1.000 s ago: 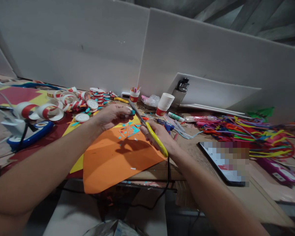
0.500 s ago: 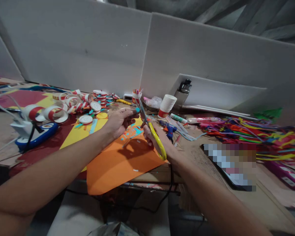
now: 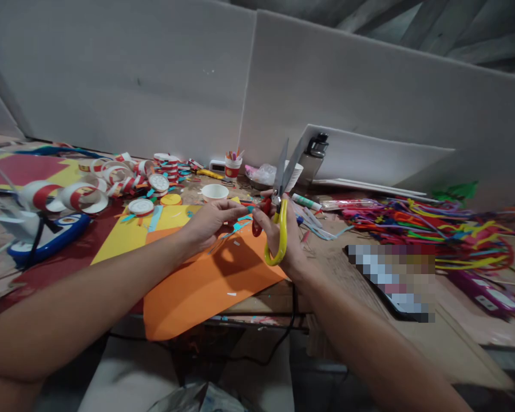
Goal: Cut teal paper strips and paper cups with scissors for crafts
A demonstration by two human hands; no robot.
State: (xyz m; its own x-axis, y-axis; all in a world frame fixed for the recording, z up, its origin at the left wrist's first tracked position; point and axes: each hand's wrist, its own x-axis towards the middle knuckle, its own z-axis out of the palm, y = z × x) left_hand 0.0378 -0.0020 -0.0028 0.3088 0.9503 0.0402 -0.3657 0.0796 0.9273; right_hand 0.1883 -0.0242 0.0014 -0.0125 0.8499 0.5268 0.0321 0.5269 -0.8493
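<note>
My right hand [image 3: 278,237] grips a pair of scissors [image 3: 280,197] with a yellow and red handle; the blades point up and stand apart. My left hand [image 3: 212,220] is pinched on a small turquoise paper piece [image 3: 249,209], held right next to the scissors' handle. Both hands hover over an orange paper sheet [image 3: 206,286] strewn with turquoise scraps [image 3: 239,226]. A yellow sheet [image 3: 133,232] lies under it to the left.
Red-and-white paper cup rings and discs [image 3: 111,177] pile at the back left. A white cup [image 3: 214,191], a cup stack [image 3: 292,171], a bottle [image 3: 315,151], bright pipe cleaners [image 3: 429,229] and a phone [image 3: 390,274] lie to the right. A blue device [image 3: 47,237] sits left.
My right hand has swung the scissors upright, blades now pointing up and apart. My left hand has drawn closer to the handle with the turquoise piece. A white cup is now uncovered behind.
</note>
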